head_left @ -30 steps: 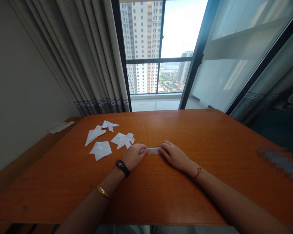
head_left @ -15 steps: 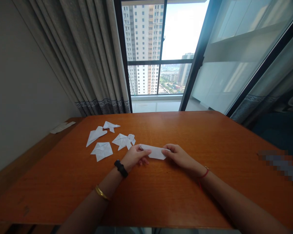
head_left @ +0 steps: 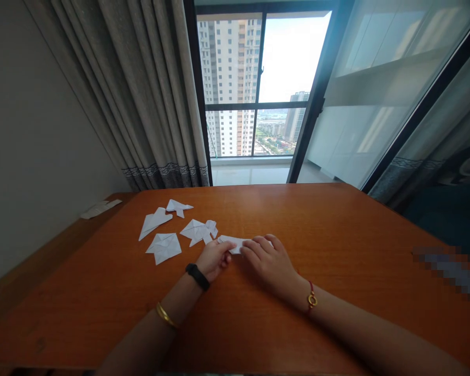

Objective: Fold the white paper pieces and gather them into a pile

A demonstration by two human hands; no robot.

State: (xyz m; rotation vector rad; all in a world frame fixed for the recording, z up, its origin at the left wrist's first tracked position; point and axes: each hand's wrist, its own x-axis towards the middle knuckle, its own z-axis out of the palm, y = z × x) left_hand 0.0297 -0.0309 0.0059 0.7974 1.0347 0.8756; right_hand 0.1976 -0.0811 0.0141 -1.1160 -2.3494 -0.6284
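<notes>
A narrow strip of folded white paper [head_left: 235,241] is between my two hands over the middle of the table. My left hand [head_left: 216,257] pinches its left end, thumb on top and fingers curled below. My right hand [head_left: 267,262] lies back-up over the right part, its fingers together and bent on the paper. That hand hides the paper's right end, and its thumb is out of sight. Just left of my left hand lies a fish-like folded paper [head_left: 198,231] with a split tail.
More folded white papers lie on the left of the wooden table [head_left: 317,224]: a pointed one [head_left: 154,222], a small one [head_left: 178,207] and a broad one [head_left: 164,247]. A flat pale piece [head_left: 101,209] rests by the wall. A blurred patch [head_left: 452,269] sits far right.
My right hand has turned from a thumb-on-top pinch at the paper's right end to back-up, with its fingers over the paper. The left hand keeps its pinch. The view has tilted up slightly.
</notes>
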